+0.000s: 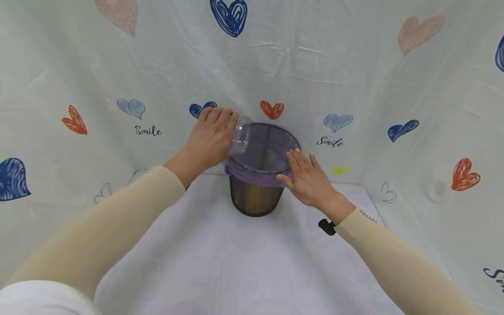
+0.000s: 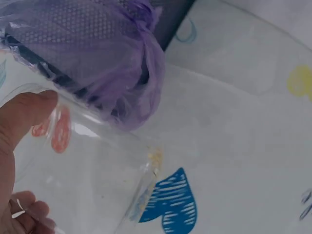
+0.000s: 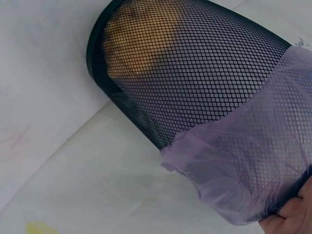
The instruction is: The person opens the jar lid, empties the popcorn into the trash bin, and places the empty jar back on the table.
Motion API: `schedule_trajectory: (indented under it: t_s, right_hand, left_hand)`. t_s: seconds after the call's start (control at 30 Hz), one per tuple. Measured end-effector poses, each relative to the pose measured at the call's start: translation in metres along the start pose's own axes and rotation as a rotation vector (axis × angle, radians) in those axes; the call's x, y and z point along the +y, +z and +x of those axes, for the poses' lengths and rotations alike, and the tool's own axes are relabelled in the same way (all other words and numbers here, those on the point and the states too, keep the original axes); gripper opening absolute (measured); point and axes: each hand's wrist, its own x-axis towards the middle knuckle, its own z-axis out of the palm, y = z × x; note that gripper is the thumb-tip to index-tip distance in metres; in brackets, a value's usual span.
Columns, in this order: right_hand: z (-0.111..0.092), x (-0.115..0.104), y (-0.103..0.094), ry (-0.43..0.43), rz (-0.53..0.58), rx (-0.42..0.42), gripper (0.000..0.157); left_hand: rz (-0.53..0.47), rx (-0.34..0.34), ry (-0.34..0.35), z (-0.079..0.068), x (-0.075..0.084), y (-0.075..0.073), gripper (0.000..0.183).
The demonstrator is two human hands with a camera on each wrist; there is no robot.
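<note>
My left hand (image 1: 214, 135) grips a clear plastic tub (image 1: 242, 135), holding it tilted at the left rim of a black mesh wastebasket (image 1: 256, 201). In the left wrist view the thumb presses near the tub's rim, and yellowish crumbs (image 2: 155, 158) cling to its far end. A thin purple bag (image 1: 256, 177) lines the wastebasket and folds down over its rim. Something yellow-brown (image 3: 141, 39) shows through the mesh at the bottom. My right hand (image 1: 307, 179) rests on the bag at the right rim, its fingers straight in the head view.
The wastebasket stands on a white-covered table (image 1: 244, 262), near its back edge. A white curtain (image 1: 299, 74) printed with hearts and "Smile" hangs behind and to both sides. A black strap (image 1: 327, 226) sits on my right wrist.
</note>
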Motion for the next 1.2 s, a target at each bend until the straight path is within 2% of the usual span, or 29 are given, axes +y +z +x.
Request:
schedule_trajectory:
  t_s: [0.07,0.13,0.37,0.5,0.63,0.73,0.9,0.97,1.07,1.2]
  right_hand:
    - [0.000,-0.001,0.000,0.001,0.001,0.000,0.083]
    - [0.000,-0.001,0.000,0.000,0.000,0.003,0.083]
    - [-0.001,0.000,0.002,-0.001,0.000,0.004,0.083]
    - [0.000,0.000,0.002,0.001,-0.002,0.004,0.083]
    - [0.000,-0.001,0.002,0.003,-0.001,0.004,0.083]
    - [0.000,-0.001,0.001,0.003,-0.003,0.007,0.083]
    - [0.001,0.000,0.000,0.007,-0.003,0.012,0.083]
    - [0.001,0.000,-0.001,0.009,-0.001,0.011,0.083]
    - [0.001,0.000,-0.002,0.014,0.005,0.009,0.083]
    - [0.002,-0.001,-0.001,0.015,0.011,0.012,0.083]
  left_hand:
    - [-0.080,0.032,-0.052,-0.006,-0.001,0.003,0.102]
    - [-0.159,0.069,-0.105,-0.012,-0.002,0.007,0.106]
    - [-0.375,0.233,-0.263,-0.043,-0.003,0.024,0.105]
    - [-0.511,0.252,-0.377,-0.067,0.002,0.036,0.105]
    - [-0.648,0.267,-0.499,-0.098,0.014,0.058,0.105]
    - [-0.717,0.207,-0.581,-0.126,0.030,0.081,0.107]
    - [-0.824,0.015,-0.687,-0.161,0.062,0.118,0.108]
    - [-0.872,-0.054,-0.718,-0.169,0.076,0.129,0.109]
    - [-0.921,-0.122,-0.744,-0.175,0.095,0.145,0.110]
    - [-0.962,-0.145,-0.757,-0.177,0.112,0.155,0.108]
